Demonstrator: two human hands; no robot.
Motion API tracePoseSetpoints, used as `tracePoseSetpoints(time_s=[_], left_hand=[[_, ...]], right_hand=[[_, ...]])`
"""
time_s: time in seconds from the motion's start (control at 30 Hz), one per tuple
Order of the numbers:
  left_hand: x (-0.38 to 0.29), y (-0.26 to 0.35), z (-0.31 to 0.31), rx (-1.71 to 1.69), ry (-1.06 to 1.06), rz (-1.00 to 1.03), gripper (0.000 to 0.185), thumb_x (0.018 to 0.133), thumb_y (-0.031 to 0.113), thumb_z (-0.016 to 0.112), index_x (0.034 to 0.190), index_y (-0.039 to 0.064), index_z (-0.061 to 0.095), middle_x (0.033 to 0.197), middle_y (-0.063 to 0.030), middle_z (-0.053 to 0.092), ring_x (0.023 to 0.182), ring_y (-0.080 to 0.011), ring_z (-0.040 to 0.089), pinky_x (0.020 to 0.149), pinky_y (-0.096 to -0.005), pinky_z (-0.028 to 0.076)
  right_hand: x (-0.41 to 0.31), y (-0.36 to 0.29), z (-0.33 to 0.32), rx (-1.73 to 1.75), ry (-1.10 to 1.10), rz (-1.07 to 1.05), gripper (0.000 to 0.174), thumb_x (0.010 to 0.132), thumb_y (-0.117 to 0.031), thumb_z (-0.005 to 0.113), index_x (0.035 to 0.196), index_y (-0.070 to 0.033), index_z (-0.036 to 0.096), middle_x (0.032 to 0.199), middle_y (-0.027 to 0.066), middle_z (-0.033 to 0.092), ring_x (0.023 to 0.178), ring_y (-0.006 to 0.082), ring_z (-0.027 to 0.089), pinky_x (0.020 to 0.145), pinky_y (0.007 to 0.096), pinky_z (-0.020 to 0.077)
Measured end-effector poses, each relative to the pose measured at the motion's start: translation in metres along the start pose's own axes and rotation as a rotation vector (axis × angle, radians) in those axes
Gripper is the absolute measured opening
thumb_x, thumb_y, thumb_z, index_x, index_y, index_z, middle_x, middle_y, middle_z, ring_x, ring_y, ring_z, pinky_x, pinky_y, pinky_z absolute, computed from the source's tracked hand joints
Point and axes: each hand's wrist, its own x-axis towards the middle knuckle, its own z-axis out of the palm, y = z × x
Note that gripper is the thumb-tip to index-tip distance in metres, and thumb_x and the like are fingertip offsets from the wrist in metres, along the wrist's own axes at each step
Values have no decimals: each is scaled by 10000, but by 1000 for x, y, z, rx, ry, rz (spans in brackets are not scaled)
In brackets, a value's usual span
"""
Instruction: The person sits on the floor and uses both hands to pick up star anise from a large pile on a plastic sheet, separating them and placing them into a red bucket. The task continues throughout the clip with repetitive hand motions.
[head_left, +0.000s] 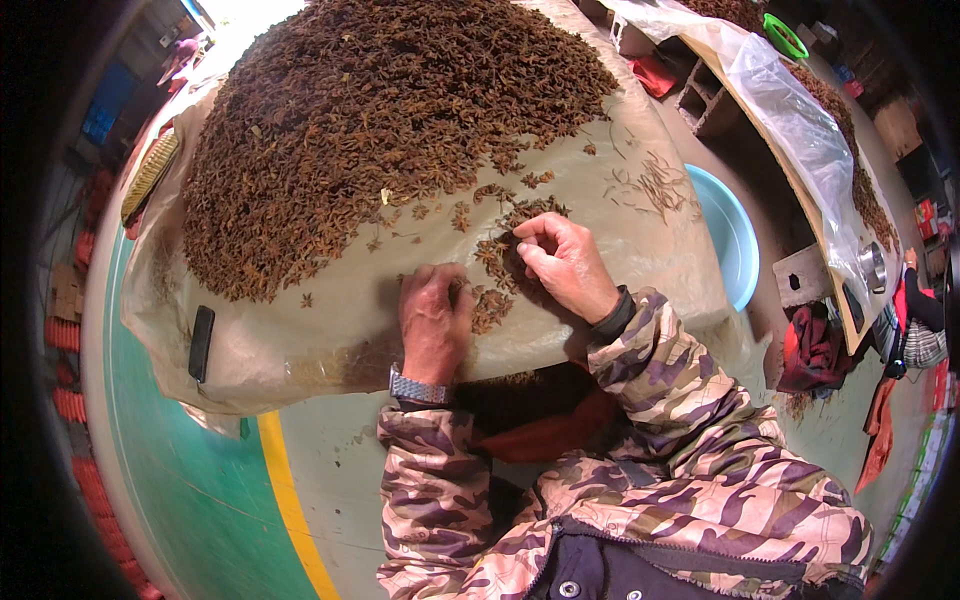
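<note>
A large heap of dried star anise (390, 112) covers the far part of a table under a plastic sheet (330, 319). My left hand (436, 315), with a metal-band watch on its wrist, is low over the sheet, fingers curled; blur and its own knuckles hide whether it holds anything. My right hand (562, 259) is over a small group of loose star anise (491, 307), thumb and forefinger close together; whether something is between them cannot be told. Thin stems (660, 187) lie on the sheet to the right. A dark flat object (201, 343) rests near the left edge.
A light blue basin (724, 236) stands beyond the table's right edge. Farther right are a second sheeted table (806, 142) with star anise, concrete blocks (705, 97), a green bowl (785, 37) and a seated person (919, 315). Another person (180, 58) is at the far left.
</note>
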Motion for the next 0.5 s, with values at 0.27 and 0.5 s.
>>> tracePoseSetpoints(time_s=[0.27, 0.5], left_hand=[[-3, -3, 7, -441, 71, -198, 154, 918, 5, 791, 1041, 36, 704, 960, -31, 709, 867, -147, 659, 793, -298, 541], [2, 17, -8, -741, 83, -403, 105, 975, 59, 808, 1027, 13, 729, 955, -2, 745, 866, -65, 652, 804, -243, 548]], right_hand=[[-8, -10, 5, 14, -63, 1, 156, 973, -38, 691, 1114, 4, 743, 911, 52, 713, 810, 114, 635, 735, 293, 537], [-19, -16, 18, -219, -143, -272, 158, 947, -58, 739, 1095, -1, 738, 967, 143, 693, 864, 294, 693, 780, 381, 563]])
